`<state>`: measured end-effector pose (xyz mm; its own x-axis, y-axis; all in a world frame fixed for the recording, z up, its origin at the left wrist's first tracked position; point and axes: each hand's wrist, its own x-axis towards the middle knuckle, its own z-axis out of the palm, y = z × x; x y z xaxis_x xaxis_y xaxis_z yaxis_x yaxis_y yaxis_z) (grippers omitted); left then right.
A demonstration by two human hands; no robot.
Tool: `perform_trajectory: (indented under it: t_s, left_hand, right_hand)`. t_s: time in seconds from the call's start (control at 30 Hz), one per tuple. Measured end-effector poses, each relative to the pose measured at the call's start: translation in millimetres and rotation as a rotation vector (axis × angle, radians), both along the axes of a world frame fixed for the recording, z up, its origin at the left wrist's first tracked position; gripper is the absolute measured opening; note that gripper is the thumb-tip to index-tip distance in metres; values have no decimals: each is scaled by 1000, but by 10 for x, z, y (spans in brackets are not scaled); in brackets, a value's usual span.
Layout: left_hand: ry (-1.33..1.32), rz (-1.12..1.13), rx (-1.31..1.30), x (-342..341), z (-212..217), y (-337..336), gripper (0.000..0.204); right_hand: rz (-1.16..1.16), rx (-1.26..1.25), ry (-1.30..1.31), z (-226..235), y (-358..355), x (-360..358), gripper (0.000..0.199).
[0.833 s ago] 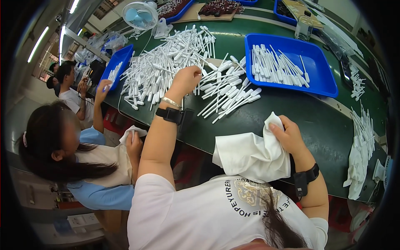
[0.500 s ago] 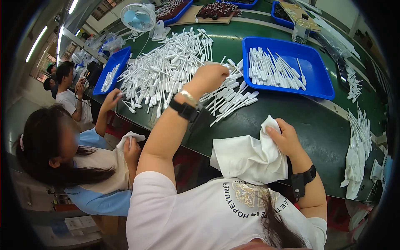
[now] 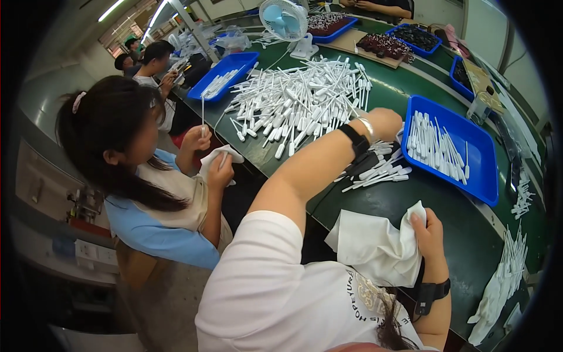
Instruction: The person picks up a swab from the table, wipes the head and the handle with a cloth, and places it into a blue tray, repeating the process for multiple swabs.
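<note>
My left hand reaches out over the green table, knuckles up. It rests at the top of a small heap of white plastic sticks, just left of a blue tray holding more such sticks. Its fingers are hidden, so any grip is unclear. A black band and a bracelet sit on that wrist. My right hand is near the table's front edge, closed on a crumpled white cloth. A large pile of white sticks lies farther left.
A co-worker at my left holds a white cloth and a single stick. Behind are a second blue tray, a small fan and trays of dark pieces. More white pieces lie at the right edge.
My left hand has slid right across the stick heap, closer to the blue tray. My right hand still holds the cloth in about the same place. The view has swung left.
</note>
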<state>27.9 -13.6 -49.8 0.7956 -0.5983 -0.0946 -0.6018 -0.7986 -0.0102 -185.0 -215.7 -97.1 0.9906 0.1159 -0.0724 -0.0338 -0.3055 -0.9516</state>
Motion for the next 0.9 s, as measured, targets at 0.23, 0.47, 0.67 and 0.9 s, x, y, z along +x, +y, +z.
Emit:
perform_trajectory:
  t_s: [0.23, 0.47, 0.67, 0.9]
  left_hand:
    - [-19, -125, -1024, -1169, 999, 305, 14]
    - [459, 5, -1460, -1871, -210, -431, 16]
    - [579, 78, -1373, -1826, -297, -517, 15]
    - [645, 111, -1013, -1673, -347, -486, 19]
  right_hand:
    - [-288, 618, -16, 64, -118, 81, 20]
    - [-321, 911, 39, 120, 8, -20, 24]
    - [-172, 780, 99, 126, -66, -53, 23]
    - [-149, 541, 53, -58, -117, 44, 14]
